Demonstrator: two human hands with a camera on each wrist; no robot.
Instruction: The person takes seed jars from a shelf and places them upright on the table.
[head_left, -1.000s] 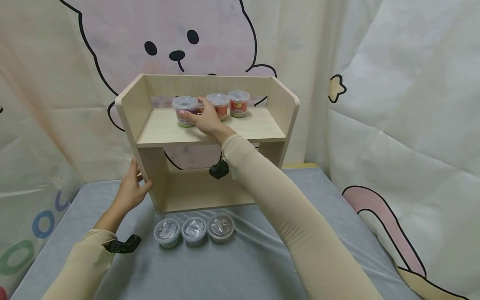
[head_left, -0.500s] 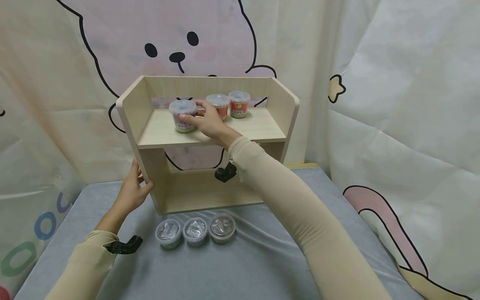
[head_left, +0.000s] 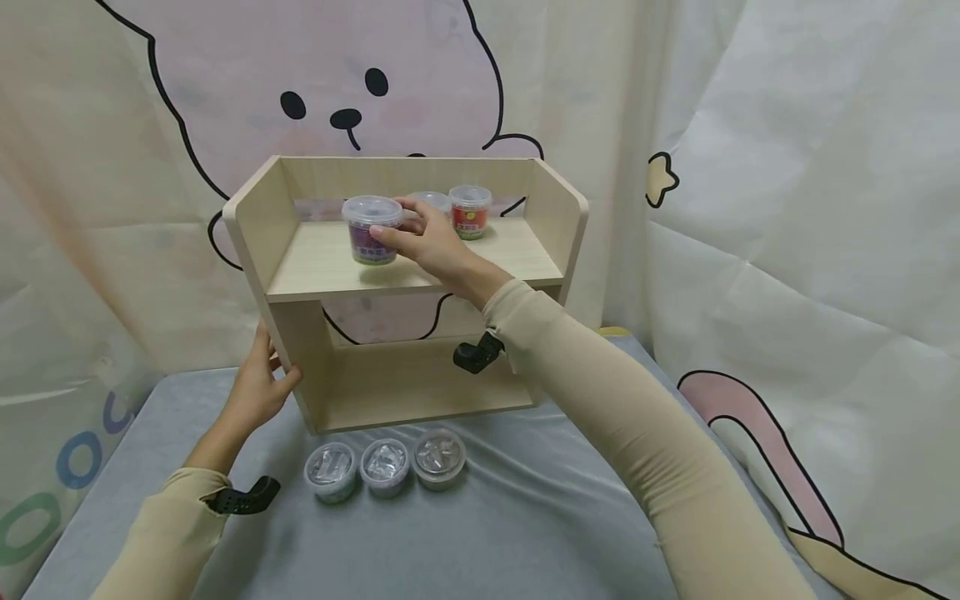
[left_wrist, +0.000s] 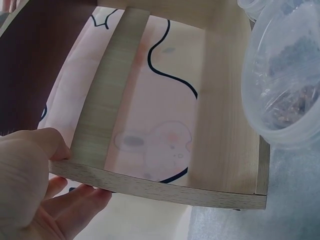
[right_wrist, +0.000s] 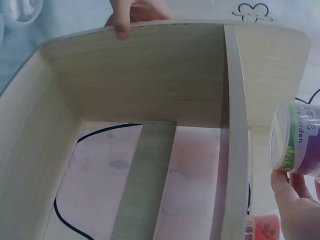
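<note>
My right hand (head_left: 442,250) grips a clear plastic cup (head_left: 366,237) with a purple label and lid, thumb on its near side. The cup hangs upright just over the upper board of a pale two-tier wooden shelf (head_left: 318,262), a shadow under it. In the right wrist view the purple label and green base of the cup (right_wrist: 289,145) show. My left hand (head_left: 258,392) holds the shelf's left side panel low down; the left wrist view shows its thumb and fingers (left_wrist: 82,205) on either side of the panel edge.
Two red-labelled cups stand on the upper board to the right: one cup (head_left: 470,215) in plain sight, the other (head_left: 433,200) partly behind my right hand. Three lidded tubs (head_left: 386,467) sit in a row on the grey cloth (head_left: 420,542) before the shelf. A printed curtain hangs behind.
My right hand has brought the purple-labelled cup forward, away from the red cups, and lifted it off the board. The left hand stays on the side panel.
</note>
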